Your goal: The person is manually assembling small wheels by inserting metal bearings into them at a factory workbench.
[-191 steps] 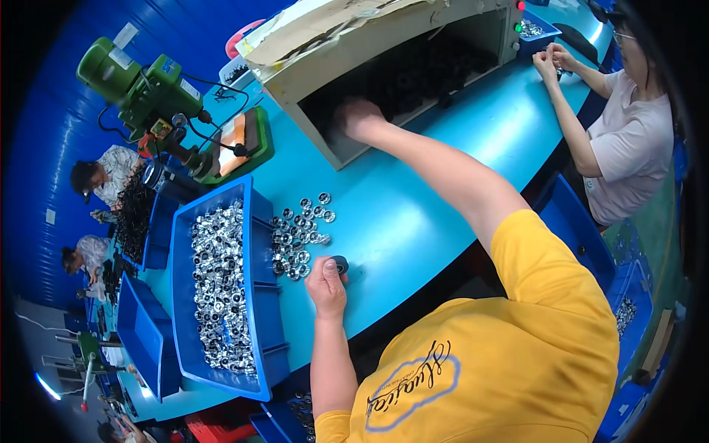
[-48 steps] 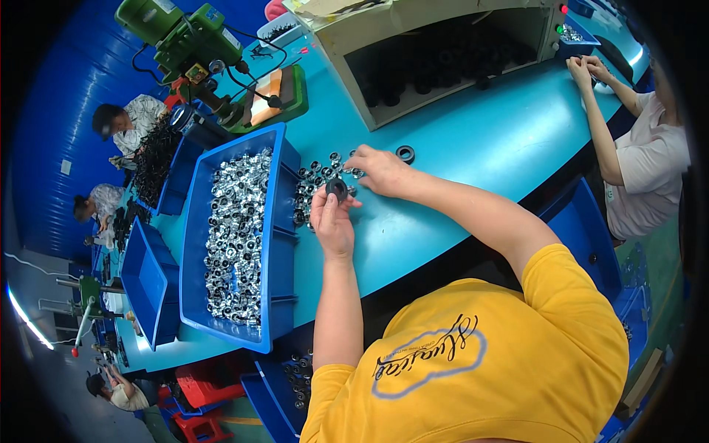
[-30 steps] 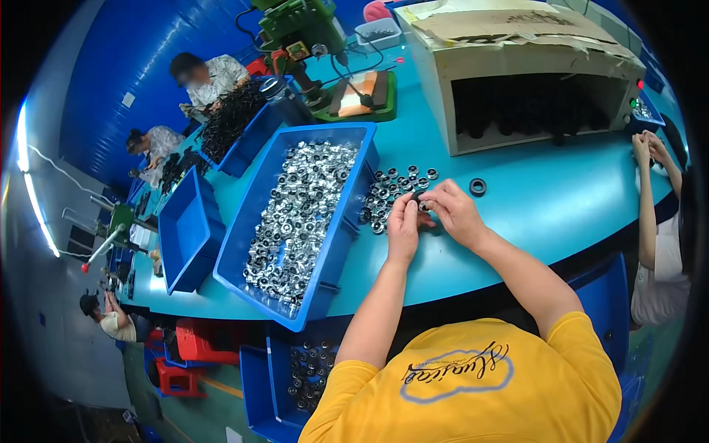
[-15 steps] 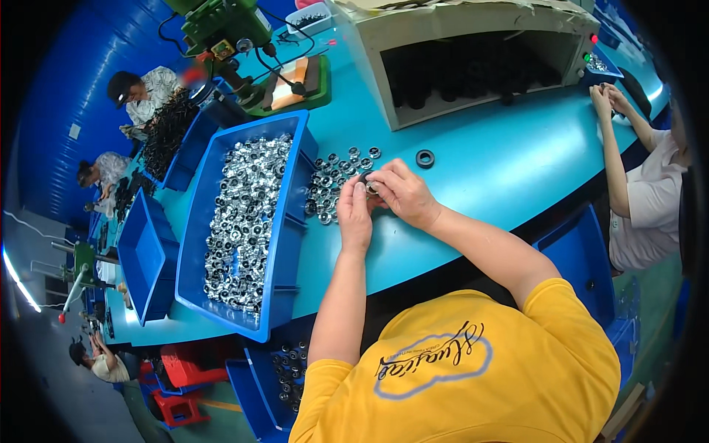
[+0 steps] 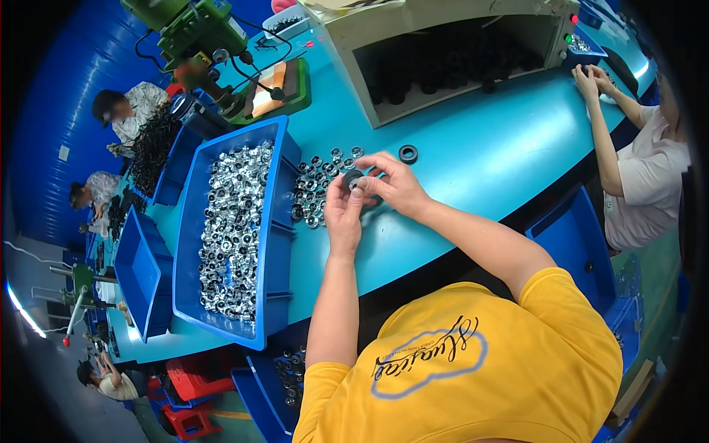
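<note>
My left hand (image 5: pixel 342 212) and my right hand (image 5: pixel 395 183) meet above the teal table (image 5: pixel 473 148), both pinching one small black ring with a shiny metal insert (image 5: pixel 353 179). Just left of the hands lies a loose cluster of shiny metal caps (image 5: pixel 316 188). A second black ring (image 5: pixel 408 153) lies alone on the table to the right of my right hand. A large blue bin (image 5: pixel 277 221) heaped with shiny metal caps stands to the left.
A beige box-shaped machine (image 5: pixel 443 44) with a dark opening full of black parts stands at the back. A green drill press (image 5: pixel 196 37) is at the back left. A person (image 5: pixel 642 148) works at the right; other people sit far left. More blue bins (image 5: pixel 144 273) line the left.
Over the earlier frames my right hand came back from the machine's opening, a black ring appeared on the table, and both hands closed on the small ring. The view swung about.
</note>
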Tool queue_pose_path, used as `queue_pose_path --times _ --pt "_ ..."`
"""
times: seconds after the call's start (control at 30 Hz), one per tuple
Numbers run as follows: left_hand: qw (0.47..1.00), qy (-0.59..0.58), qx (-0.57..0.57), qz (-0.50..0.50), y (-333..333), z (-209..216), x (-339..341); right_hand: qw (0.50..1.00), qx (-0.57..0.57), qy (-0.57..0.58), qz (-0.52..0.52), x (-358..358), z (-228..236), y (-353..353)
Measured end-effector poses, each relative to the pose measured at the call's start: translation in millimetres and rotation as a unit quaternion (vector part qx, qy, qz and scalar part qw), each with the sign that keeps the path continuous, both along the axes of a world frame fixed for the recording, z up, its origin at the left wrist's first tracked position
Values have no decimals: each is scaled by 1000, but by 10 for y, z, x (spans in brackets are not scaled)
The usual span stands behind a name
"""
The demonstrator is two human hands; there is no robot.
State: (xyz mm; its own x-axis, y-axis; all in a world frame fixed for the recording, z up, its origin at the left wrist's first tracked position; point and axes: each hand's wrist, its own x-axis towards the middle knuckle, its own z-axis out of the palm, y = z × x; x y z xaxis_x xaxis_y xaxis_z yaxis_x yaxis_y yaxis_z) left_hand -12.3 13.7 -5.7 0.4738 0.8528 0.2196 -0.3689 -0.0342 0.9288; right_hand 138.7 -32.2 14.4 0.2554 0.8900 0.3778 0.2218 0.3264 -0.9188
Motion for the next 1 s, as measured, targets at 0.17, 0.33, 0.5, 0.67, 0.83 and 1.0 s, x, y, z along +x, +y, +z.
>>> queue_pose_path --times 0.17,0.33,0.5,0.67,0.83,1.0 --pt "998 21 44 39 -41 -22 32 990 -80 93 72 73 -82 51" --pt "987 102 85 89 -52 -93 36 989 -72 115 63 23 -109 48" --pt "984 94 107 105 -84 -52 101 977 -85 170 94 48 -278 125" --pt "993 57 42 98 -32 -65 33 964 -96 211 131 7 -213 119" --pt "985 83 67 139 -63 -77 60 978 -74 160 110 -14 -196 115" --pt "976 134 112 128 -90 -36 74 975 -106 159 113 -20 -168 109"
